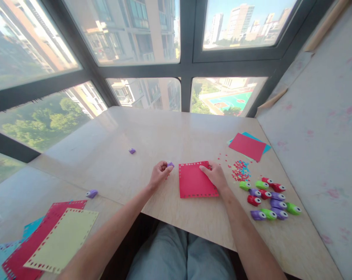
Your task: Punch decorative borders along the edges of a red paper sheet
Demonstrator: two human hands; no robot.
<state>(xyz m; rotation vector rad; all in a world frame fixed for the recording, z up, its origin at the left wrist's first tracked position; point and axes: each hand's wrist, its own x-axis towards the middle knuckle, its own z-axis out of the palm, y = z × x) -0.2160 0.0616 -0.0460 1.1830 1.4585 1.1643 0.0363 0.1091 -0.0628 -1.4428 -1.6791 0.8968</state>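
Observation:
My left hand [161, 172] is closed around a small purple craft punch [170, 165], just left of a red sheet of paper [195, 181]. A few tiny red cut-outs lie below that hand. The sheet has punched holes along its top and bottom edges, and some down its left side. My right hand [215, 175] grips the sheet at its upper right, thumb on top and fingers mostly hidden underneath. The punch is apart from the paper.
Several red, green and purple punches [277, 205] stand at the right beside a pile of confetti [240, 171]. Behind lie red and blue sheets [247, 146]. Punched sheets [63, 237] overlap at the lower left. Two purple punches [91, 193] sit apart on the left. Windows border the table.

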